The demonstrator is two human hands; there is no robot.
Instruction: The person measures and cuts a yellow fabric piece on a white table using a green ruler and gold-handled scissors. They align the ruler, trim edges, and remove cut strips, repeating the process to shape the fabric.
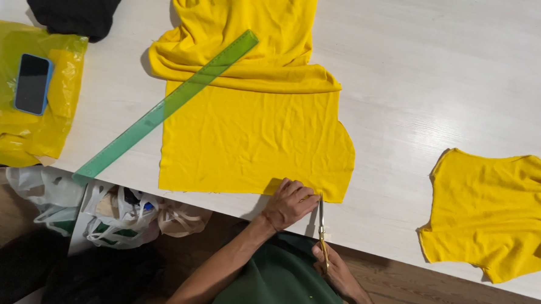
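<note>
A large yellow cloth lies flat on the white table, bunched up at its far end. My left hand presses down on the cloth's near edge with the fingers curled. My right hand, at the table's front edge, grips gold-handled scissors. Their blades point away from me and meet the cloth's near edge just right of my left hand.
A long green ruler lies slanted across the cloth's left side. A second yellow cloth piece sits at the right. A phone rests on a yellow plastic bag at the left, black fabric behind it. Plastic bags lie on the floor.
</note>
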